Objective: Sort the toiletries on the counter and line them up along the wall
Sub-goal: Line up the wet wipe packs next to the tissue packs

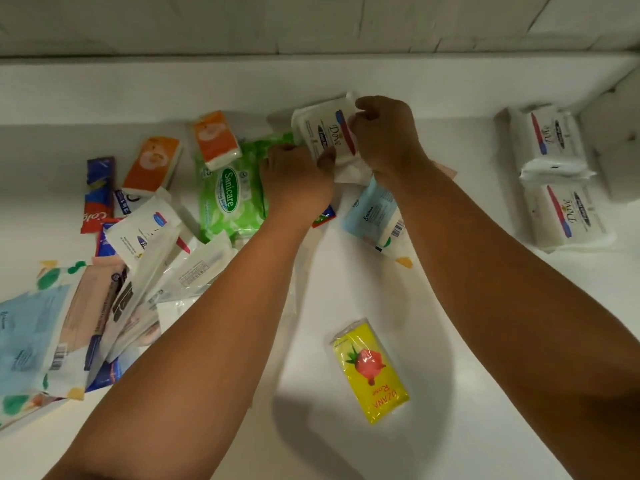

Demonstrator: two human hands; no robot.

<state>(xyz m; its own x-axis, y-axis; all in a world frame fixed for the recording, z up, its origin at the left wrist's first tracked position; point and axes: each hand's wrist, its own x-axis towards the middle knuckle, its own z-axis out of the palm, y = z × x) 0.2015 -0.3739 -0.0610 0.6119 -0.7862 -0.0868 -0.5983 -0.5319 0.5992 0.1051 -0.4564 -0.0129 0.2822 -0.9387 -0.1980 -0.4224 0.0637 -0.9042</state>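
We hold one Dove pack [323,133] between our left hand [294,178] and right hand [384,136], mid-counter [485,341], just before the wall ledge [207,88]. Left of it lies the Sanicare pack [230,199], with a small tissue pack [216,140] on its far corner. Far right sits a rear Dove pack [550,136] and, before it, a front Dove pack [568,216]. The Ozana pack [370,372] lies nearest us, between our forearms. A heap of packs [104,289] lies at near left.

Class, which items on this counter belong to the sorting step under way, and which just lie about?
Job in hand: Dove pack, held by left grip and right grip; farther placed Dove pack; nearer placed Dove pack.
Lying about: Sanicare wipes; Ozana Rose pack; left orange tissue pack; right orange tissue pack.
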